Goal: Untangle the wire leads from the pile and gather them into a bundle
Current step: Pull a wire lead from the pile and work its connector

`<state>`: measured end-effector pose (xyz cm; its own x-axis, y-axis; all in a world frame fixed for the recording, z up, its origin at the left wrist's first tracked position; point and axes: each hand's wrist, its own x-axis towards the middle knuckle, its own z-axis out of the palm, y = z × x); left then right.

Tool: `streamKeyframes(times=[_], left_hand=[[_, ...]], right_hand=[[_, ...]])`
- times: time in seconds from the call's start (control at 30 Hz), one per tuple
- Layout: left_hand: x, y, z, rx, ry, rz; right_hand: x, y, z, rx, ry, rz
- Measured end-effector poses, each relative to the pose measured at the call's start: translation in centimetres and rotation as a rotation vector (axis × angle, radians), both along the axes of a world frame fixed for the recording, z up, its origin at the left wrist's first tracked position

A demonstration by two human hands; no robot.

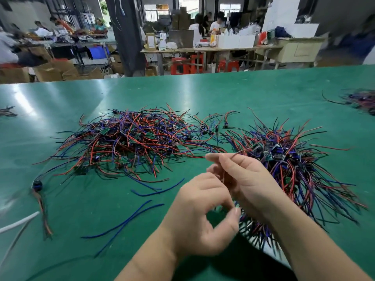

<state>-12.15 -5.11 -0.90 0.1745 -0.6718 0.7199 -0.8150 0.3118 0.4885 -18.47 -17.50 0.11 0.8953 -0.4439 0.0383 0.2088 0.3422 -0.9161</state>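
A tangled pile of red, blue and black wire leads (129, 138) with small green boards lies on the green table (203, 92), left of centre. A gathered bundle of leads (294, 165) fans out on the right. My right hand (243, 177) pinches a thin red wire lead (235, 154) between thumb and forefinger, just left of the bundle. My left hand (200, 216) hovers below it with curled fingers, thumb and forefinger pinching the lower end of the same lead; the lead's board is mostly hidden behind the hands.
Loose blue wires (125, 222) lie near the front left. A lead with a blue part (37, 185) and a white cable (18, 222) sit at the left edge. Another wire heap (363, 100) is at far right. People work at benches beyond the table.
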Motion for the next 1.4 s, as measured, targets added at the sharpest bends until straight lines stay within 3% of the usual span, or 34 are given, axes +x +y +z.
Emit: streamKeyframes(times=[0.13,0.37,0.47,0.6,0.73,0.87,0.93,1.0,1.13,1.3,1.4], left_hand=[[1.1,0.2,-0.4,0.068,-0.056,0.121],[1.4,0.4,-0.6,0.189,-0.095,0.17],[2.5,0.7,-0.3,0.178,-0.14,0.296],[6.5,2.0,0.3,0.151,0.157,0.856],[10.7,4.0,-1.2,0.497,0.302,1.248],[11.6,4.5,-2.5,0.873,0.404,1.268],[11.7,4.4,-3.0,0.93,0.383,1.257],[11.9,4.3,-3.2,0.936,0.352,1.287],[12.3,3.9,-2.9,0.795,0.463,1.266],[10.9,3.1,-1.3,0.068,0.719,0.96],[8.5,2.5,0.3,-0.162,0.632,0.71]], right_hand=[[-0.3,-0.3,-0.2,-0.474,0.095,-0.134],[-0.2,0.1,-0.3,-0.731,0.16,-0.179],[0.1,0.7,-0.3,-0.736,0.159,-0.22],[1.7,0.6,2.6,-0.831,0.173,-0.245],[6.7,-4.0,8.5,-0.684,0.205,-0.293],[10.5,-8.9,11.4,-0.676,0.545,-0.229],[10.6,-10.2,10.8,-0.729,0.77,-0.125],[10.1,-10.8,9.9,-0.752,0.812,-0.129],[7.7,-9.2,8.4,-0.699,0.629,-0.183],[2.4,-2.9,5.0,-0.605,0.476,0.134],[0.9,-0.1,2.1,-0.517,0.378,0.189]])
